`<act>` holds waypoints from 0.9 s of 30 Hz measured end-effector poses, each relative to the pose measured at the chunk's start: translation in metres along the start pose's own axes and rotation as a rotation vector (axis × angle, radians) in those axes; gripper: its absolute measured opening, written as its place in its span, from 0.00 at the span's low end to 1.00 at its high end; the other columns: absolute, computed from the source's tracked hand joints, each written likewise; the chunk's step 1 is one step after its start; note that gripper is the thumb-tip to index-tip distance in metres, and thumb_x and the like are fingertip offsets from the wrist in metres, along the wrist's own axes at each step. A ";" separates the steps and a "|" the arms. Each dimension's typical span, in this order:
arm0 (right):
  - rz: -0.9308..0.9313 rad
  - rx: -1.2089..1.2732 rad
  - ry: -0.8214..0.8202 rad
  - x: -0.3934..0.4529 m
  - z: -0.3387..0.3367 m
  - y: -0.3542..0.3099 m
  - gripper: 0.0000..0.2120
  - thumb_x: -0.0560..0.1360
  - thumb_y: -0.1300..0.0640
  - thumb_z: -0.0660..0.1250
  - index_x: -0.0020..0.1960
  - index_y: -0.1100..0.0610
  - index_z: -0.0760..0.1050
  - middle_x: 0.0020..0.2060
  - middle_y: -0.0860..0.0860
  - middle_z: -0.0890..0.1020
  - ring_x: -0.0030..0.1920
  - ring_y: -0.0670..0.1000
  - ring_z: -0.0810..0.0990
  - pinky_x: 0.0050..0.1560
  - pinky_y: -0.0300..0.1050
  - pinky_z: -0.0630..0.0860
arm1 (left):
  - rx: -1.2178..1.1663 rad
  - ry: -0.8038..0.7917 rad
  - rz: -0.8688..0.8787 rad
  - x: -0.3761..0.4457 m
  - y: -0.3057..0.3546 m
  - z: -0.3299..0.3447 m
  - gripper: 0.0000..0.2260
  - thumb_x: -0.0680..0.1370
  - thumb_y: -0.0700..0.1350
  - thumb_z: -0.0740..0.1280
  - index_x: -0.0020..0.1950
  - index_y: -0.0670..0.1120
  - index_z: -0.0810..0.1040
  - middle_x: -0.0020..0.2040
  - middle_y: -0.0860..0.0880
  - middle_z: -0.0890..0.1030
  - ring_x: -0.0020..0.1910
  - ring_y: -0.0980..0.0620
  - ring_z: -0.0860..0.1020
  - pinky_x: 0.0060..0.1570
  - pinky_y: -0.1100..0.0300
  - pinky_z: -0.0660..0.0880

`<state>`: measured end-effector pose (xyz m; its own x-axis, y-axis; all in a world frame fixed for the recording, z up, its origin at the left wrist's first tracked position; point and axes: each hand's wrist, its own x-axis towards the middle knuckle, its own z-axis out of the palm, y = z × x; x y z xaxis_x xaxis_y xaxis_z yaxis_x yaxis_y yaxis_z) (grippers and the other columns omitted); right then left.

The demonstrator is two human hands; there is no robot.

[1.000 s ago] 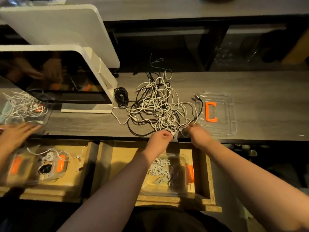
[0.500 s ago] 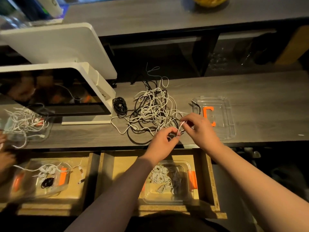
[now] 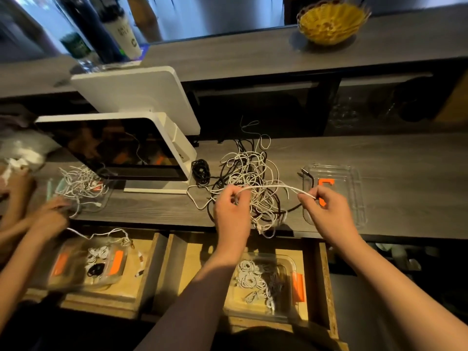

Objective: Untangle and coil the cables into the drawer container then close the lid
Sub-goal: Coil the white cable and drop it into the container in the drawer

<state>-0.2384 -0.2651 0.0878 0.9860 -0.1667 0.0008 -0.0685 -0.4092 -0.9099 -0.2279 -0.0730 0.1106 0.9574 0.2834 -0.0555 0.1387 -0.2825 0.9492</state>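
Stretching between left hand (image 3: 231, 211) and right hand (image 3: 326, 211), white cable (image 3: 271, 186) spans the tangle (image 3: 253, 183).

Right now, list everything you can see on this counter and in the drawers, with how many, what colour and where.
cable tangle: one pile, white and black, counter centre
white cable: one, stretched between both hands above the tangle
coiled cable: one, black, left of the tangle
lid: one, clear with orange clip, counter right
container: one, clear, orange latch, right drawer, holds coiled cables
second container: one, clear, orange latches, left drawer
second tangle: one, white, counter left
screen unit: one, white frame, counter left
basket: one, yellow, upper shelf
another person's hand: one, left edge
left hand: pinches the white cable
right hand: pinches the white cable
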 end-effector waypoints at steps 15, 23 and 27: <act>0.042 0.178 0.012 -0.017 -0.021 -0.003 0.14 0.76 0.53 0.70 0.35 0.60 0.75 0.27 0.53 0.75 0.31 0.51 0.74 0.37 0.51 0.74 | -0.398 0.017 -0.121 0.005 -0.001 -0.033 0.09 0.77 0.41 0.58 0.36 0.46 0.67 0.31 0.52 0.67 0.33 0.53 0.66 0.38 0.59 0.68; 0.243 0.005 -0.319 -0.019 -0.024 0.010 0.14 0.77 0.48 0.69 0.42 0.60 0.78 0.29 0.52 0.77 0.28 0.47 0.74 0.33 0.47 0.72 | -0.221 -0.122 -0.013 0.004 0.027 -0.030 0.13 0.82 0.43 0.64 0.37 0.46 0.74 0.30 0.57 0.70 0.32 0.59 0.67 0.33 0.64 0.64; 0.156 -0.136 -0.599 -0.019 -0.032 0.000 0.12 0.73 0.49 0.74 0.52 0.52 0.77 0.42 0.49 0.81 0.41 0.45 0.80 0.46 0.47 0.80 | -0.052 -0.319 0.053 -0.001 0.044 -0.025 0.09 0.80 0.45 0.68 0.42 0.43 0.80 0.36 0.48 0.80 0.38 0.57 0.75 0.37 0.72 0.70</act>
<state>-0.2617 -0.2904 0.1005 0.8741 0.2818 -0.3957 -0.1980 -0.5373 -0.8198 -0.2291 -0.0631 0.1597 0.9952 -0.0342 -0.0919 0.0811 -0.2395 0.9675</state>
